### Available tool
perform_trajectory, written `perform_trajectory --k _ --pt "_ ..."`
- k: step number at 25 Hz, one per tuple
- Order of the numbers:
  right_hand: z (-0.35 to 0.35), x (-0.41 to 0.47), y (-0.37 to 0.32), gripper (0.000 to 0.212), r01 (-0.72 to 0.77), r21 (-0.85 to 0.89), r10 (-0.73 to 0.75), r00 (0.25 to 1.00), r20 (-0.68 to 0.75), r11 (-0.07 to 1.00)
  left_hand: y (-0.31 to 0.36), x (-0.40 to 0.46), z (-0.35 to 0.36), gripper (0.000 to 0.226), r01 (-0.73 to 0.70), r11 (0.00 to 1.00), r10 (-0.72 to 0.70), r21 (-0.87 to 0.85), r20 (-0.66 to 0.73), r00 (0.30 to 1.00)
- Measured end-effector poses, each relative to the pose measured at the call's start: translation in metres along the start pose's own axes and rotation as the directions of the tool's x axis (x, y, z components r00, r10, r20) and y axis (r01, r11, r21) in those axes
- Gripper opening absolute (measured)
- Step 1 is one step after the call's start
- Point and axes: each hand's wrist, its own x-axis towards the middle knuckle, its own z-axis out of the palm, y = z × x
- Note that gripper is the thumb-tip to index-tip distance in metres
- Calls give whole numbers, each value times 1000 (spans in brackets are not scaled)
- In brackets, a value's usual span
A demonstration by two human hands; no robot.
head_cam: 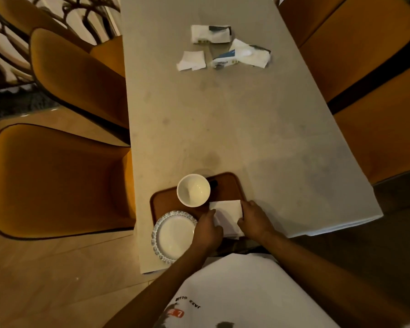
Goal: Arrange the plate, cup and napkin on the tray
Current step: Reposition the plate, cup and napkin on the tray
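Napkin [227, 214] lies on my tray [225, 185] beside cup [193, 190] and plate [173, 235], my left hand [208, 230] and right hand [255, 220] each pinching an edge.

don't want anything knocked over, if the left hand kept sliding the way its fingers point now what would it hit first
Probably the cup. The left hand rests on the napkin's near-left edge, fingers aimed up and slightly right, so it may just clear the cup's right side; depth is unclear.

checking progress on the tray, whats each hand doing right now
Left hand: fingers on the napkin at its left edge.
Right hand: fingers on the napkin's right edge; whether it is pinched cannot be told.
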Motion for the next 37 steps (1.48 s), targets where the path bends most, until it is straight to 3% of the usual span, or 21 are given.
perform_trajectory --k 3,5,8,12,15,20,23,29,37 --pt "-9 -1 4 48 41 -51 -42 999 -27 998 8 -2 4 47 -64 993 72 97 -86 994" --pt "-19 5 6 48 148 -103 -155 986 -59 984 8 -4 5 46 -119 982 136 144 -116 984" --pt "-31 14 5 44 333 -30 -332 942 52 942 2 -9 13 62 -273 847 283 456 49 958" --pt "-35 29 4 62 435 -229 -376 890 259 871 8 -5 21 48 -133 890 145 436 7 989" --pt "-33 36 8 76 434 -340 -338 890 306 834 9 -2 28 55 -202 816 191 541 77 979" --pt "-27 29 12 74 392 -409 -331 919 214 824 4 2 35 65 -225 788 254 573 31 967" --pt "-21 20 16 84 372 -368 -333 928 167 852 -3 7 37 76 -246 795 281 554 24 960" --pt "-12 14 22 71 325 -343 -300 946 126 881 -14 13 35 88 -329 763 343 556 83 936" --pt "-7 14 26 75 263 -234 -241 963 117 936 -22 15 35 81 -324 767 335 554 85 938"
